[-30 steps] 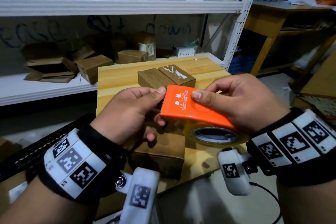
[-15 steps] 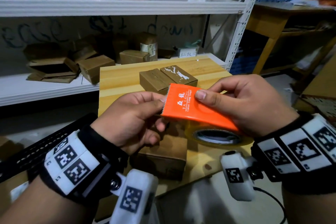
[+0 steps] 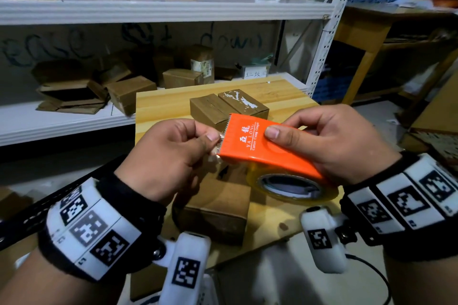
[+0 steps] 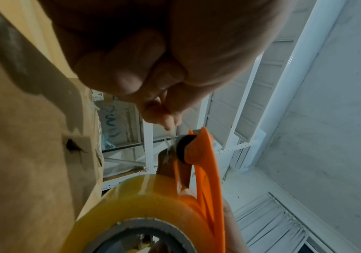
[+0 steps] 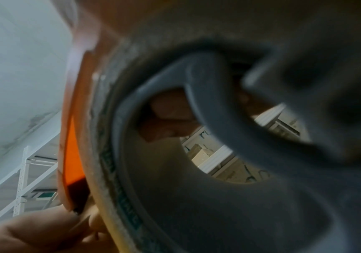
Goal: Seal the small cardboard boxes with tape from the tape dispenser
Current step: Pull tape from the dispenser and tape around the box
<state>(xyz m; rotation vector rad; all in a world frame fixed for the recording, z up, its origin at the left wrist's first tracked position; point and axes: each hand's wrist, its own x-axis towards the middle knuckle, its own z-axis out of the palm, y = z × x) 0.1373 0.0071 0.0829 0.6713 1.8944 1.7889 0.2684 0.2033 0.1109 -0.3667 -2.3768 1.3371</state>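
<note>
Head view: right hand (image 3: pixel 339 141) wrapped round the orange dispenser (image 3: pixel 260 150), thumb pressed flat on its top, held above the near part of the worktop (image 3: pixel 163 106). Yellowish tape roll (image 3: pixel 292 187) seated under the dispenser's rear, beside the right wrist. Left hand (image 3: pixel 166 156) at the serrated front edge, thumb and forefinger pinched together on the loose tape end (image 3: pixel 215 150). Below the two hands, a brown box (image 3: pixel 218 208) resting near the near edge of the worktop. Two more boxes (image 3: pixel 228 108) side by side and touching toward the far edge, the right one with white scraps on its top. Shelves (image 3: pixel 148 8) behind, carrying other cartons.

Left wrist view: left fingers (image 4: pixel 164 118) curled tight, pinching a thin clear strip just beside the dispenser's tip (image 4: pixel 199 147); roll (image 4: pixel 144 205) large in the foreground; box (image 4: pixel 23 137) filling the left side.

Right wrist view: blurred close-up of the roll's grey core (image 5: pixel 196 171), an orange sliver of dispenser (image 5: pixel 73 154) at the left; right fingers (image 5: pixel 34 234) curled against the dispenser at the bottom; grip closed on it
</note>
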